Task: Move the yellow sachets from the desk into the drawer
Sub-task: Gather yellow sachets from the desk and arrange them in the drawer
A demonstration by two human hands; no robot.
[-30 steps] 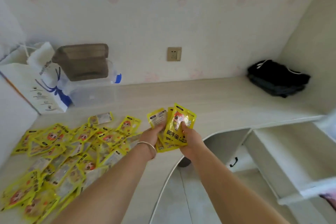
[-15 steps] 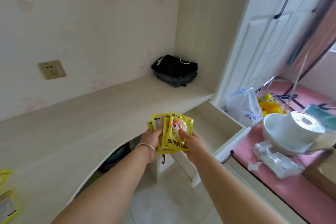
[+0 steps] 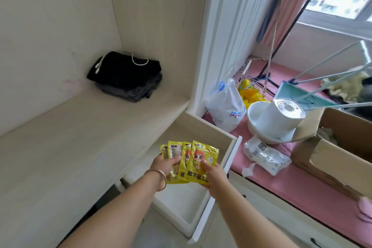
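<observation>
A fanned bunch of several yellow sachets (image 3: pixel 193 159) with a cartoon figure printed on them is held over the open white drawer (image 3: pixel 227 159). My left hand (image 3: pixel 164 164), with a bangle on the wrist, grips the bunch's left side. My right hand (image 3: pixel 213 175) grips its lower right corner. The drawer is pulled out from under the pale wooden desk (image 3: pixel 70 157), and its inside looks bare where it shows. No other sachets are in view on the desk.
Folded black clothes (image 3: pixel 126 76) lie in the desk's far corner. Right of the drawer is a pink ledge with a white plastic bag (image 3: pixel 225 104), a white bowl and cylinder (image 3: pixel 277 119), a wrapped packet (image 3: pixel 265 155) and an open cardboard box (image 3: pixel 338 147).
The view has swung right, away from the pile of sachets on the desk. Both hands have carried the bunch from above the desk to above the open drawer.
</observation>
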